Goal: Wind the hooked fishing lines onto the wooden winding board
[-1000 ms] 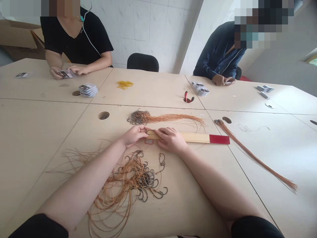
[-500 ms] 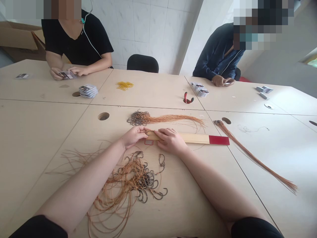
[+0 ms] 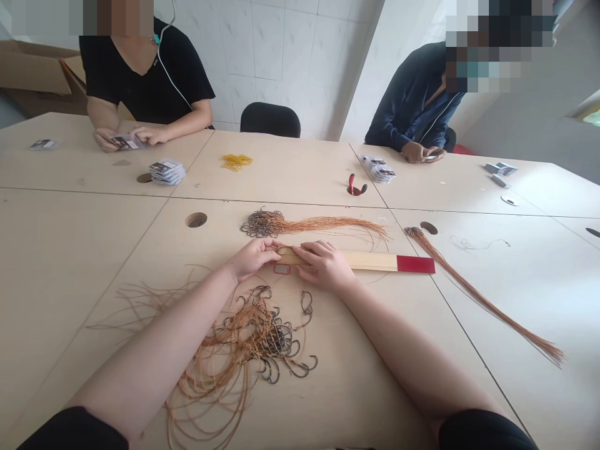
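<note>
A long, flat yellowish strip (image 3: 370, 260) with a red right end lies across the table before me. My left hand (image 3: 253, 258) is closed in a pinch at its left end, where a thin dark curve that looks like a fishing hook (image 3: 282, 250) shows. My right hand (image 3: 324, 265) grips the strip just to the right, its fingers over the top and thumb at the near side. Below my hands spreads a loose heap of fishing hooks (image 3: 279, 340) tied to orange-brown lines (image 3: 210, 375). A neater bundle of hooks (image 3: 262, 223) with lines lies beyond the strip.
Another bundle of lines (image 3: 487, 303) lies at the right. Further off are red-handled pliers (image 3: 357, 185) in a table hole, yellow bands (image 3: 237, 162) and stacked packets (image 3: 167, 172). Two people sit across the table (image 3: 70, 237), one handling a packet (image 3: 129, 142).
The strip has shifted very slightly to the right. Both my hands keep nearly the same place and hold.
</note>
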Demonstrator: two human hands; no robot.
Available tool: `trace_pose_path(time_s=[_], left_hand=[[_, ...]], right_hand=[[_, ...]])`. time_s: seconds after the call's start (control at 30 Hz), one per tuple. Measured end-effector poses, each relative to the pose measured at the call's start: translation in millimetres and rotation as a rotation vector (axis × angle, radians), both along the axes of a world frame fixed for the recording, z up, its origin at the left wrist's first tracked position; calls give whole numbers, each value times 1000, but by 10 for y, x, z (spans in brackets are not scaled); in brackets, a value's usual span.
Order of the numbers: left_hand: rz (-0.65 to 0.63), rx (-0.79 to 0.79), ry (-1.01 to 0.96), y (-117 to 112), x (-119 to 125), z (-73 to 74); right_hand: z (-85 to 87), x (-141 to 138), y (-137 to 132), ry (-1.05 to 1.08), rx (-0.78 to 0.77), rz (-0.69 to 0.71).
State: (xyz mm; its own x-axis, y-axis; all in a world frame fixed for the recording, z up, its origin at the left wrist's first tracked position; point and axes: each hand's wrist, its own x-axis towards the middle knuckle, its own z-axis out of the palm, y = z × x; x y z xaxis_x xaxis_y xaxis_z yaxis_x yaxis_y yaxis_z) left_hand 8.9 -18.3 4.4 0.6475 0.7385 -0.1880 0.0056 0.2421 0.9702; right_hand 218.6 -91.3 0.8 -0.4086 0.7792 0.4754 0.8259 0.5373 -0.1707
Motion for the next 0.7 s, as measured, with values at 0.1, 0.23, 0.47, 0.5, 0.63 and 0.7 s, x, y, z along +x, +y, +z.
trace_pose_path(time_s=[0.1, 0.23, 0.47, 0.5, 0.63, 0.7], left_hand=[[-19, 8, -12, -5, 6, 5], [-55, 7, -18, -24, 21, 24], [-93, 13, -49, -43, 34, 45], [-96, 18, -47, -42, 34, 46], [-103, 37, -27, -35, 33, 43], [-103, 33, -20, -31, 31, 37]], right_hand=[[-16, -22, -3, 15, 35, -47], [-30, -54, -14, 42, 114, -121], [-11, -93, -45, 66, 134, -174], [-12, -96, -46, 75, 135, -177], [-19, -105, -41, 114, 145, -178], [-14, -111, -38, 134, 126, -191]])
